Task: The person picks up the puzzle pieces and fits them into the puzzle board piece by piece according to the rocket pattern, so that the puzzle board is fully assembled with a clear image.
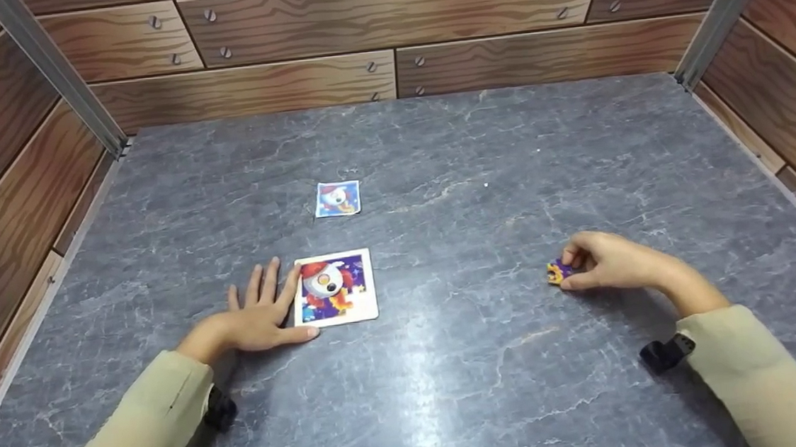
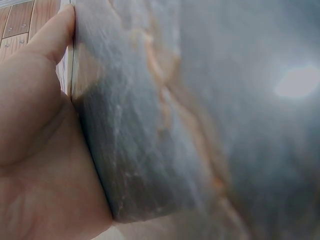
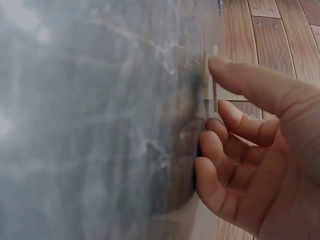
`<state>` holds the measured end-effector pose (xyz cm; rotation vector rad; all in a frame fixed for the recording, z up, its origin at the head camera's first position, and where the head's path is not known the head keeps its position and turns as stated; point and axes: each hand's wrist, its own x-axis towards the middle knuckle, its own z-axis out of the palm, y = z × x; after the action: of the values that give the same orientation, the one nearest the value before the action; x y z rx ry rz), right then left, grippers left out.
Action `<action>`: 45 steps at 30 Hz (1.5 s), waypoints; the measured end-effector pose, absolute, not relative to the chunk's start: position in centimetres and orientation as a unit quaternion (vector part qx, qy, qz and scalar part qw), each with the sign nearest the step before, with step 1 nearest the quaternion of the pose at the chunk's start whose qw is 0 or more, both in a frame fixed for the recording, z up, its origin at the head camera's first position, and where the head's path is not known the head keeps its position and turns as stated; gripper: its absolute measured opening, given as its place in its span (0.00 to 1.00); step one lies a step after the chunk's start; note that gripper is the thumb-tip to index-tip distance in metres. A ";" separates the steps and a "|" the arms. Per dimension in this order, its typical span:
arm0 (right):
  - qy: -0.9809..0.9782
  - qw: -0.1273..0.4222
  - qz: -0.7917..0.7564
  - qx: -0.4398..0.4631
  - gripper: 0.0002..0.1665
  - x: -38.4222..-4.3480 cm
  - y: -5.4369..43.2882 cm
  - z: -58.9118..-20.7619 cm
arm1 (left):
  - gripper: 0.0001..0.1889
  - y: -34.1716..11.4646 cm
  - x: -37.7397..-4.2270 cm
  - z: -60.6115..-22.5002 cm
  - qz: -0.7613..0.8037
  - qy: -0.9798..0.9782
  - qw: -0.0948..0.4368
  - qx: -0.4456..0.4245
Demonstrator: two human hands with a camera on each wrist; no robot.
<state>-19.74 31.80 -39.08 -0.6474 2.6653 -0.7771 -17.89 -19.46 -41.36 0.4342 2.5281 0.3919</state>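
A square jigsaw puzzle with a pale frame lies on the table, a red and white cartoon figure on its purple starry ground. White backing shows at the lower right of its picture. My left hand lies spread with straight fingers, its index finger and thumb touching the puzzle's left side. Well to the right, my right hand pinches a small purple and yellow puzzle piece between thumb and fingers. The right wrist view shows that piece edge-on as a thin strip; its printed side is hidden there.
Behind the puzzle lies a small picture card with a similar figure on blue. The grey marbled table is bounded by wood-patterned walls at the back and sides. Tiny white specks dot the tabletop.
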 end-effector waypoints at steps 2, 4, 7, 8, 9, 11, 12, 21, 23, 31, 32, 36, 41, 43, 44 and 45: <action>0.923 0.150 -0.280 -0.219 0.18 -19.7 31.8 -39.0 | 0.60 -19.5 -17.9 -41.5 0.142 0.939 0.268 0.161; 0.919 0.154 -0.292 -0.215 0.18 -19.8 31.7 -38.9 | 0.60 -19.5 -18.0 -41.6 0.138 0.940 0.268 0.162; 0.915 0.157 -0.305 -0.213 0.18 -19.7 31.5 -38.8 | 0.60 -19.5 -18.0 -41.6 0.131 0.940 0.268 0.163; 0.912 0.159 -0.311 -0.213 0.19 -19.7 31.4 -38.8 | 0.60 -19.5 -18.0 -41.6 0.130 0.940 0.269 0.162; 0.910 0.160 -0.318 -0.212 0.19 -19.7 31.4 -38.8 | 0.59 -19.5 -18.1 -41.6 0.129 0.940 0.270 0.163; 0.906 0.162 -0.331 -0.209 0.20 -19.8 31.1 -38.7 | 0.59 -19.5 -18.1 -41.5 0.132 0.939 0.270 0.164; 0.903 0.162 -0.339 -0.209 0.20 -19.8 31.0 -38.7 | 0.58 -19.5 -18.1 -41.5 0.135 0.939 0.270 0.166; 0.891 0.124 -0.373 -0.228 0.18 -20.0 29.6 -38.7 | 0.58 -19.5 -18.1 -41.5 0.127 0.938 0.278 0.162; 0.889 0.116 -0.380 -0.227 0.19 -20.0 29.3 -38.7 | 0.58 -19.5 -18.1 -41.5 0.128 0.939 0.276 0.161; 0.880 0.080 -0.407 -0.231 0.19 -20.1 27.8 -38.7 | 0.58 -19.5 -18.0 -41.6 0.132 0.939 0.273 0.165; 0.879 0.078 -0.408 -0.232 0.19 -20.1 27.7 -38.6 | 0.58 -19.6 -18.0 -41.6 0.131 0.939 0.273 0.164; 0.878 0.065 -0.408 -0.240 0.19 -20.1 26.9 -38.5 | 0.59 -19.6 -18.0 -41.6 0.131 0.939 0.272 0.163; 0.869 0.051 -0.426 -0.245 0.19 -20.2 26.0 -38.6 | 0.59 -19.7 -18.1 -41.8 0.126 0.940 0.271 0.162; 0.864 0.054 -0.436 -0.246 0.19 -20.2 25.5 -38.5 | 0.58 -19.6 -18.1 -41.7 0.129 0.939 0.272 0.165; 0.861 0.056 -0.440 -0.248 0.19 -20.2 25.3 -38.5 | 0.58 -19.7 -18.1 -41.7 0.130 0.939 0.272 0.166; 0.860 0.057 -0.442 -0.251 0.19 -20.2 25.0 -38.4 | 0.58 -19.7 -18.1 -41.7 0.133 0.938 0.272 0.166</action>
<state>-20.25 25.02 -38.44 -0.7597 2.6070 -1.3394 -18.05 -19.70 -41.71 0.4467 2.5262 0.3574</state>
